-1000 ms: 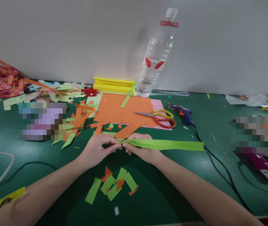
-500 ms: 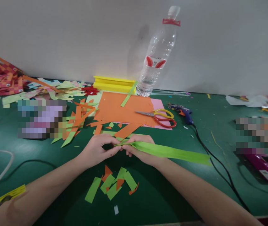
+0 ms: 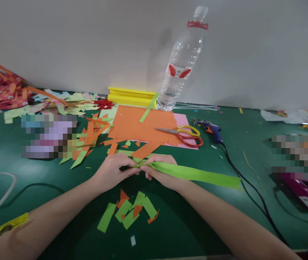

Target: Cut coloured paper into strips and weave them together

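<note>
A long light-green paper strip (image 3: 199, 173) is pinched between the fingertips of both hands, low over the table. My left hand (image 3: 114, 169) closes thumb and fingers on its narrow folded end. Right beside it, my right hand (image 3: 160, 169) grips the same strip, whose wide free part stretches out to the right above my forearm. The fold itself is mostly covered by my fingertips. Just beyond the hands lie orange paper strips (image 3: 148, 150) and orange paper sheets (image 3: 140, 124). Scissors (image 3: 181, 133) with one yellow and one red handle rest on those sheets. Small green and orange paper scraps (image 3: 129, 211) lie nearer to me.
A clear plastic bottle (image 3: 181, 61) leans at the back by a yellow paper channel (image 3: 132, 96). A blue glue gun (image 3: 210, 130) trails a black cord on the right. Piled paper pieces (image 3: 2, 88) fill the back left. A magenta object (image 3: 302, 191) lies far right.
Both hands keep their pinch on the green strip in nearly the same place. The strip's free end has shifted very slightly left and up.
</note>
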Tool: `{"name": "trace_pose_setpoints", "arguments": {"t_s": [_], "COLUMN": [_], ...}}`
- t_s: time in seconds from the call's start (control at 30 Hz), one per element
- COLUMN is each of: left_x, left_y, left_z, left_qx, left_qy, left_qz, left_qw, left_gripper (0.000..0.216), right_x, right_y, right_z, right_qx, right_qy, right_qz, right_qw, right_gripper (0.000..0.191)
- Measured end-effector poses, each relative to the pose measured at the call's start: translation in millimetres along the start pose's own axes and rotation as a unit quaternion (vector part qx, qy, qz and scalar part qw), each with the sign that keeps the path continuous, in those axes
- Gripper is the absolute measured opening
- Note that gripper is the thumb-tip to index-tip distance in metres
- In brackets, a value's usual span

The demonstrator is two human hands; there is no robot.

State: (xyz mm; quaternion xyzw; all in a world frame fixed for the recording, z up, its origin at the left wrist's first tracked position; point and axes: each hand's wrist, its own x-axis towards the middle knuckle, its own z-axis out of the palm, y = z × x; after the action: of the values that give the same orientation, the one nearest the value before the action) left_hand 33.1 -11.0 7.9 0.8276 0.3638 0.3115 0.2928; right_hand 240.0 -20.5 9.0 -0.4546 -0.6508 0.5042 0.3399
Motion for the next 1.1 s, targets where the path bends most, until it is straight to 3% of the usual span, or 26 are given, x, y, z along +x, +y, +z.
{"name": "trace_pose_setpoints", "arguments": {"t_s": [0.23, 0.4, 0.63, 0.9, 1.1], "left_x": [0.5, 0.0, 0.0, -0.4, -0.4], "left_y": [4.6, 6.3, 7.5, 8.5, 4.8], "left_z": [1.4, 2.2, 2.4, 1.3, -1.7], "left_qx": [-0.019, -0.021, -0.107, -0.104, -0.121], "left_qy": [0.005, 0.004, -0.015, -0.003, 0.028], "left_qz": [-0.030, -0.032, -0.092, -0.076, -0.093], "left_qw": [0.999, 0.999, 0.990, 0.992, 0.988], "left_gripper": [0.029, 0.029, 0.029, 0.032, 0.019], "right_x": [2.0, 2.9, 3.8, 1.9, 1.9], "right_y": [-2.0, 1.1, 3.4, -3.1, 0.8], "right_z": [-2.5, -2.6, -2.2, -0.4, -1.3], "right_qx": [-0.051, -0.024, 0.037, 0.006, -0.018], "right_qy": [-0.007, -0.015, -0.015, 0.011, 0.028], "right_qz": [-0.033, -0.046, -0.038, -0.043, -0.040], "right_qw": [0.998, 0.999, 0.998, 0.999, 0.999], "right_gripper": [0.020, 0.018, 0.019, 0.019, 0.023]}}
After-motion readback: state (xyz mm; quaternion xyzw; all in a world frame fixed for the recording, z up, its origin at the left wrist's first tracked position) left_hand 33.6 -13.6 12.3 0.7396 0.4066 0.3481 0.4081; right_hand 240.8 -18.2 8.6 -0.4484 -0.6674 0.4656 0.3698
